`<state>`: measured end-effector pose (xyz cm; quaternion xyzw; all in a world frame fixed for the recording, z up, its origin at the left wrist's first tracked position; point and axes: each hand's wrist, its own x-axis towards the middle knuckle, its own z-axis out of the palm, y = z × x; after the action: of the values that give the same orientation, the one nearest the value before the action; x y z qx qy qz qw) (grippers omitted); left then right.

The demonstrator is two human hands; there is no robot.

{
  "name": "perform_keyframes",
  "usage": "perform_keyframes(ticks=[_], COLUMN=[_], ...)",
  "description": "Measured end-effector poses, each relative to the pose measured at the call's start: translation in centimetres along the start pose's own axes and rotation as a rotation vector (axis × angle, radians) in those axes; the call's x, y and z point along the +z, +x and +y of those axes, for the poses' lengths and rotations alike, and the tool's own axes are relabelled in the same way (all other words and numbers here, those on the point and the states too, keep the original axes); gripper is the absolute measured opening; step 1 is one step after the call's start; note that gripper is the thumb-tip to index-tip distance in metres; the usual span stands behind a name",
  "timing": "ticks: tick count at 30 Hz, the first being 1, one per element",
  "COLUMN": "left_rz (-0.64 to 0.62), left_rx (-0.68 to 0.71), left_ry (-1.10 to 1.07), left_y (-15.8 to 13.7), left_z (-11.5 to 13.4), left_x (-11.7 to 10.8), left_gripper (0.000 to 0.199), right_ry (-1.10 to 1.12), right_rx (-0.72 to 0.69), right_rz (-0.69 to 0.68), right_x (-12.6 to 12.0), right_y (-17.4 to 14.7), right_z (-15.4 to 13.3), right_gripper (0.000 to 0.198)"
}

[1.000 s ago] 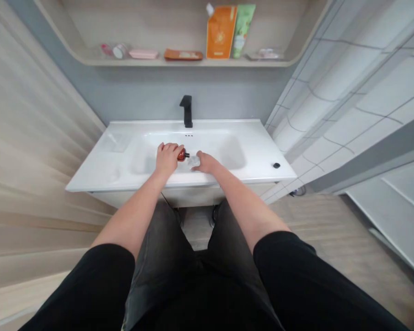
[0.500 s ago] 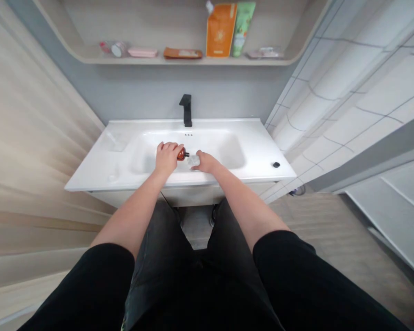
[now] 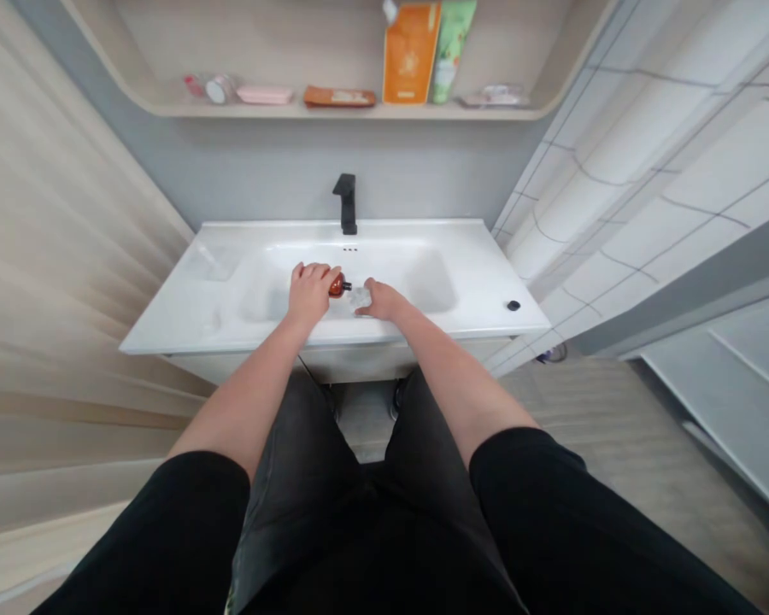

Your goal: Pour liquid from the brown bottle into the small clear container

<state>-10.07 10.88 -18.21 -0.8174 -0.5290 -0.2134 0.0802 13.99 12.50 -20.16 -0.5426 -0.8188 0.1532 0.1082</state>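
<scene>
Pose unchanged this past second, work steady: left hand (image 3: 309, 293) grip wrapped round red bottle (image 3: 336, 287) aimed at 3 o'clock, right hand (image 3: 385, 301) pinching clear container (image 3: 360, 300).

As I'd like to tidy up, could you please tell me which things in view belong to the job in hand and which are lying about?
In the job: bottle in the left hand; clear item in the right hand; basin below.

Lying about: orange pouch, green tube, pink case, brown packet on the shelf; black piece on the counter, though that may be related.
</scene>
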Motion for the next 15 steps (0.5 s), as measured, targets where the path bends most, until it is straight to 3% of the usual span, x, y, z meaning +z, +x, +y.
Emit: perform_keyframes(ticks=[15], left_rz=[-0.066], left_rx=[-0.053], left_ry=[-0.036], left_y=[0.04], left_z=[0.72], left_x=[-1.00], left_gripper=[0.065], right_ry=[0.005], right_rx=[-0.001], right_rz=[0.005], right_x=[0.04], right_y=[0.08], right_z=[-0.03], right_gripper=[0.068])
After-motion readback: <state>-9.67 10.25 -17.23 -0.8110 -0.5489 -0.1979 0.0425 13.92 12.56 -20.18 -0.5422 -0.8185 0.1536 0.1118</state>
